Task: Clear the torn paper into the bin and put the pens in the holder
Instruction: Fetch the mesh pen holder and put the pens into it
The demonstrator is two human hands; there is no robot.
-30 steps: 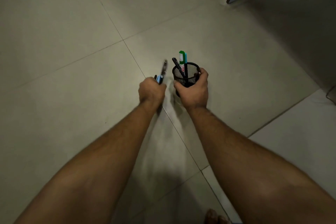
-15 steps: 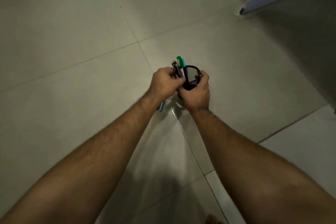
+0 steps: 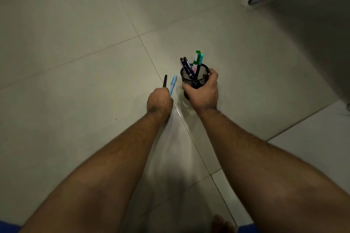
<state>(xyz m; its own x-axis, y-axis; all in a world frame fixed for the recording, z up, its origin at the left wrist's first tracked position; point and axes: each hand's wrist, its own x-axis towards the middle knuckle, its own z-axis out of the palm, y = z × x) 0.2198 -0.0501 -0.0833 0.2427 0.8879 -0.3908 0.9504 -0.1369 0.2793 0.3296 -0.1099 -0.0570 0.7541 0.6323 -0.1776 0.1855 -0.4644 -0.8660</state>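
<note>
A black mesh pen holder (image 3: 201,71) stands on the floor, and my right hand (image 3: 203,91) grips it round its near side. Two dark pens (image 3: 185,64), a green-capped marker (image 3: 197,58) and a teal pen (image 3: 201,58) stick out of it. My left hand (image 3: 160,101) is just left of the holder, fingers curled round a black pen (image 3: 165,80) and a light blue pen (image 3: 173,83), whose far ends point away from me. No torn paper or bin is in view.
The floor is pale tile with dark grout lines (image 3: 132,26). A blue-grey panel's corner (image 3: 251,0) sits on the floor at the top right. My toes (image 3: 221,223) show at the bottom edge.
My left hand was at the holder's rim half a second ago; it has drawn back to the left, still holding two pens. One more dark pen now stands in the holder.
</note>
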